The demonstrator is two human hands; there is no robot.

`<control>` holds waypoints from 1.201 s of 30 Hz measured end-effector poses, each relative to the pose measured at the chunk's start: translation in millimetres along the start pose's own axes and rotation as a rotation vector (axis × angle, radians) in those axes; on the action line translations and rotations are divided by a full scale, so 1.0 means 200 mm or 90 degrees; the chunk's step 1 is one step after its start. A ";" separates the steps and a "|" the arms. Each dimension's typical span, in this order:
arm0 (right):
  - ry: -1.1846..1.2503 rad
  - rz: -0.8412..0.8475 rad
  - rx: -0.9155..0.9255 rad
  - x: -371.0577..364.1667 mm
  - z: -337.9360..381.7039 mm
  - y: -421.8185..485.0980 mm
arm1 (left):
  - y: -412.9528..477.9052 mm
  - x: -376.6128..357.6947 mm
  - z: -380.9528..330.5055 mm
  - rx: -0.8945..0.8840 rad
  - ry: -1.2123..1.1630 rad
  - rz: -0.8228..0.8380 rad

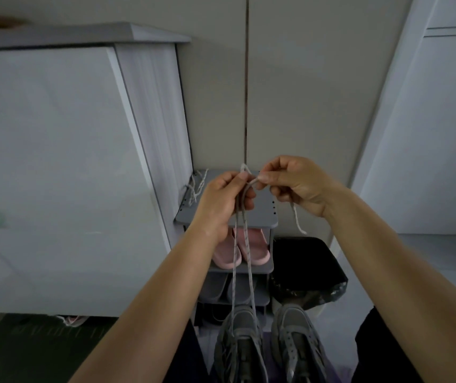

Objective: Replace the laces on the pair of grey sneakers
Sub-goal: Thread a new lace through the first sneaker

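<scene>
Two grey sneakers stand on the floor at the bottom of the head view, the left one (239,344) and the right one (297,341). A grey speckled lace (247,261) rises in two strands from the left sneaker up to my hands. My left hand (222,205) pinches the lace near its top between thumb and fingers. My right hand (296,183) pinches the same lace beside it, and a short loose end (298,221) hangs below that hand. A small loop of lace sticks up between the two hands.
A grey shoe rack (260,217) stands against the wall, with another lace (195,186) lying on its top, pink slippers (251,247) on a shelf and grey slippers lower down. A black bin with a bag (307,269) is on the right. A white cabinet (55,161) fills the left.
</scene>
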State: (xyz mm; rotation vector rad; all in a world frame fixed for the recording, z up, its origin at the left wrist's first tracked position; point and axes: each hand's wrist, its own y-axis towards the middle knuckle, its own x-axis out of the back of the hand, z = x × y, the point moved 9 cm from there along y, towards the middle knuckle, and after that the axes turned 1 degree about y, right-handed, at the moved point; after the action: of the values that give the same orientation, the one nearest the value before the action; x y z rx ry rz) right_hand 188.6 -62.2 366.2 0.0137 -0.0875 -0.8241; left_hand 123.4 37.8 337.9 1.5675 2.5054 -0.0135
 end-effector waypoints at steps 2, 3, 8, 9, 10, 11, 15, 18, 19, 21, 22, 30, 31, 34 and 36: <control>0.050 0.016 0.007 0.01 0.04 -0.01 | 0.01 0.01 -0.05 -0.013 0.008 -0.007; 0.057 0.017 0.011 0.01 0.06 -0.01 | 0.01 0.01 -0.06 -0.018 0.009 -0.007; 0.167 -0.007 0.023 0.08 0.11 -0.02 | 0.01 0.02 -0.12 -0.030 -0.081 0.016; 0.218 -0.011 0.025 0.10 0.11 -0.02 | 0.01 0.04 -0.12 -0.035 -0.087 0.013; 0.269 -0.012 0.024 0.11 0.11 -0.02 | 0.01 0.06 -0.12 -0.038 -0.087 0.008; 0.315 -0.009 0.023 0.12 0.11 -0.02 | 0.02 0.08 -0.13 -0.041 -0.083 0.002; 0.392 0.002 0.023 0.12 0.12 -0.01 | 0.02 0.11 -0.15 -0.051 -0.077 -0.005; 0.253 -0.008 0.011 0.09 0.15 0.02 | 0.02 0.10 -0.18 -0.061 -0.080 0.005; 0.218 -0.006 0.009 0.08 0.17 0.03 | 0.02 0.09 -0.19 -0.066 -0.078 0.010; 0.251 0.014 0.011 0.05 0.22 0.05 | 0.02 0.08 -0.21 -0.072 -0.081 0.013; 0.307 0.029 0.018 0.04 0.26 0.06 | 0.03 0.08 -0.22 -0.075 -0.089 0.012; 0.492 0.216 0.121 -0.04 0.32 0.06 | 0.06 0.07 -0.27 -0.086 -0.127 -0.003; 0.478 0.167 0.135 -0.02 0.32 0.07 | 0.06 0.07 -0.27 -0.083 -0.127 -0.007; 0.444 -0.007 0.148 0.04 0.32 0.10 | 0.06 0.05 -0.26 -0.074 -0.114 0.005; 0.404 -0.060 0.132 0.04 0.31 0.09 | 0.04 0.04 -0.24 -0.071 -0.090 0.016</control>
State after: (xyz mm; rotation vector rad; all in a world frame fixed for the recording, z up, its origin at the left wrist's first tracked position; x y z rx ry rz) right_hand 203.3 -54.4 429.2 0.4744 0.4288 -0.8691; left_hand 120.5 53.1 385.1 1.4998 2.3366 0.0186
